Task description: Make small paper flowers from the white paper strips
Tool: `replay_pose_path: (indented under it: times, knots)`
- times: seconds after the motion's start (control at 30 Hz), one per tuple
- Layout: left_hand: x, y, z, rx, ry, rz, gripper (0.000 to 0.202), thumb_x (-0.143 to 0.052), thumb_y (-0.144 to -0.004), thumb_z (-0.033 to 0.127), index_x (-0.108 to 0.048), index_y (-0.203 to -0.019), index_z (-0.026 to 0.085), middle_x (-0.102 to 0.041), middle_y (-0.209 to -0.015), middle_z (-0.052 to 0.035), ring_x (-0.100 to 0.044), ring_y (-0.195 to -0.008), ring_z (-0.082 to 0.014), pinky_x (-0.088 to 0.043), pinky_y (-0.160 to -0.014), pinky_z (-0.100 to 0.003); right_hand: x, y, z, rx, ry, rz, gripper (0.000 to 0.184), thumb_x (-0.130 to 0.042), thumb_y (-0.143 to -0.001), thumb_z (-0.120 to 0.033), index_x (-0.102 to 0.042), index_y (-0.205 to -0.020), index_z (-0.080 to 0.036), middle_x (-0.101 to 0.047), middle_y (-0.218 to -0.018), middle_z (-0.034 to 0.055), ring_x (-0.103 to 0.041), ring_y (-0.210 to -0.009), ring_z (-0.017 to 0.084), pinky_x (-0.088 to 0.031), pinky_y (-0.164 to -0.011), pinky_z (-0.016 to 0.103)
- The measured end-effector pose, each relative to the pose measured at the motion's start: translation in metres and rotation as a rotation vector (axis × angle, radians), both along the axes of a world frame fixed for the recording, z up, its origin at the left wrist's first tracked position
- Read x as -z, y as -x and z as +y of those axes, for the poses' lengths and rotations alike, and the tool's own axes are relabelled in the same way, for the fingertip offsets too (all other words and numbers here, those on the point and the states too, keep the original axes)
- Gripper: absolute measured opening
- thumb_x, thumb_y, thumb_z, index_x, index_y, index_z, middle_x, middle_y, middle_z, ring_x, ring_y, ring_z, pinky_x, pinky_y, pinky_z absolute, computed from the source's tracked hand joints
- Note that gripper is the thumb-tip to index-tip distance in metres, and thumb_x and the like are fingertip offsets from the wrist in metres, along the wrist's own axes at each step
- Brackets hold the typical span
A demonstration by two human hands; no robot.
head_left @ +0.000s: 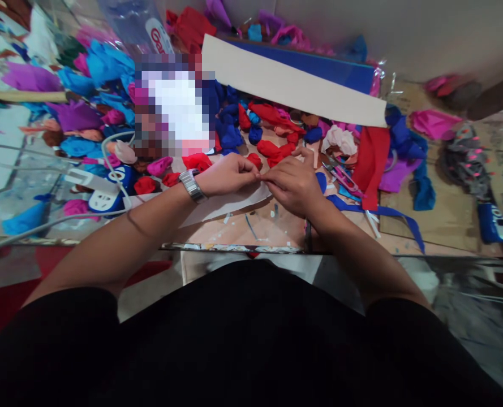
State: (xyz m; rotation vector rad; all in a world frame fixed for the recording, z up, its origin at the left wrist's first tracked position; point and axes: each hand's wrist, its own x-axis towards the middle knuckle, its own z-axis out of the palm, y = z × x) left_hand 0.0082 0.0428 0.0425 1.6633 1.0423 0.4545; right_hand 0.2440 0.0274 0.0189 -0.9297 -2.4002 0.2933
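Left hand (228,175), wristwatch (192,185) on it: grip pressed together. Right hand (293,183): grip pressed together, fingertips met the left's; what they pinched I could not tell. White paper sheet (217,208): lay on table (272,229), directly under my hands. Red ball (255,160): just behind. Scissors (340,176): just right.

I see a pale paper sheet (217,208) lying flat beneath the left hand (228,174) and right hand (296,183), trailing off toward 8 o'clock. A small crumpled red wad (255,160) sits at 12 o'clock of the meeting fingertips. Whatever they pinch is hidden from me.
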Motion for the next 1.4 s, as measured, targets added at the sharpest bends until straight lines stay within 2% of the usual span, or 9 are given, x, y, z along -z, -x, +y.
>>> replay_pose_path:
  times: [0.13, 0.37, 0.47, 0.7, 0.87, 1.07, 1.4]
  knots:
    - [0.003, 0.000, 0.001, -0.030, -0.093, 0.025, 0.028, -0.062, -0.085, 0.039, -0.073, -0.077, 0.014, -0.063, -0.062, -0.0006, -0.048, -0.054, -0.0100, -0.036, -0.053, -0.024, -0.002, 0.000, 0.000, 0.024, 0.049, -0.005, 0.024, -0.054, -0.107, -0.037, -0.077, -0.112, -0.031, -0.080, -0.105, 0.0021, -0.066, -0.101, 0.026, -0.021, -0.121, 0.062]
    - [-0.003, -0.002, -0.006, -0.013, -0.456, 0.194, 0.029, -0.060, -0.089, 0.038, -0.075, -0.078, 0.015, -0.063, -0.065, -0.0004, -0.049, -0.061, -0.0113, -0.034, -0.061, -0.028, 0.000, 0.004, -0.001, 0.082, 0.043, 0.006, 0.026, -0.052, -0.107, -0.038, -0.075, -0.105, -0.026, -0.079, -0.101, 0.0042, -0.065, -0.100, 0.026, -0.024, -0.120, 0.059]
    - [-0.004, -0.003, -0.010, -0.022, -0.549, 0.248, 0.029, -0.059, -0.092, 0.038, -0.076, -0.082, 0.017, -0.066, -0.069, -0.0024, -0.051, -0.061, -0.0129, -0.034, -0.064, -0.030, -0.001, 0.007, -0.002, 0.106, 0.056, 0.024, 0.024, -0.053, -0.106, -0.036, -0.074, -0.104, -0.025, -0.078, -0.102, 0.0053, -0.064, -0.102, 0.027, -0.025, -0.119, 0.058]
    - [0.003, -0.006, -0.013, 0.006, -0.715, 0.407, 0.031, -0.055, -0.098, 0.040, -0.078, -0.094, 0.020, -0.071, -0.075, -0.0066, -0.059, -0.066, -0.0195, -0.031, -0.064, -0.034, 0.000, 0.009, -0.001, 0.132, 0.092, 0.067, 0.020, -0.055, -0.103, -0.036, -0.072, -0.099, -0.025, -0.075, -0.095, 0.0038, -0.063, -0.100, 0.026, -0.026, -0.120, 0.055]
    - [-0.001, -0.005, -0.013, 0.012, -0.671, 0.380, 0.031, -0.057, -0.097, 0.041, -0.077, -0.095, 0.019, -0.070, -0.074, -0.0062, -0.057, -0.065, -0.0183, -0.033, -0.065, -0.034, -0.001, 0.008, 0.000, 0.141, 0.114, 0.071, 0.020, -0.056, -0.103, -0.037, -0.072, -0.100, -0.025, -0.075, -0.097, 0.0037, -0.064, -0.101, 0.026, -0.026, -0.120, 0.055]
    - [-0.008, 0.000, -0.008, 0.044, -0.455, 0.272, 0.035, -0.058, -0.095, 0.043, -0.071, -0.077, 0.016, -0.060, -0.064, -0.0018, -0.049, -0.060, -0.0135, -0.032, -0.060, -0.030, -0.003, 0.006, -0.001, 0.127, 0.128, 0.082, 0.022, -0.055, -0.104, -0.039, -0.073, -0.104, -0.026, -0.076, -0.099, 0.0030, -0.064, -0.101, 0.026, -0.027, -0.118, 0.056]
    - [-0.001, 0.002, -0.001, 0.070, -0.252, 0.135, 0.021, -0.061, -0.085, 0.033, -0.067, -0.076, 0.015, -0.056, -0.063, 0.0030, -0.046, -0.059, -0.0098, -0.032, -0.057, -0.025, 0.008, 0.005, 0.003, 0.053, 0.083, 0.041, 0.021, -0.057, -0.103, -0.030, -0.077, -0.107, -0.030, -0.078, -0.104, 0.0006, -0.065, -0.107, 0.025, -0.014, -0.124, 0.061]
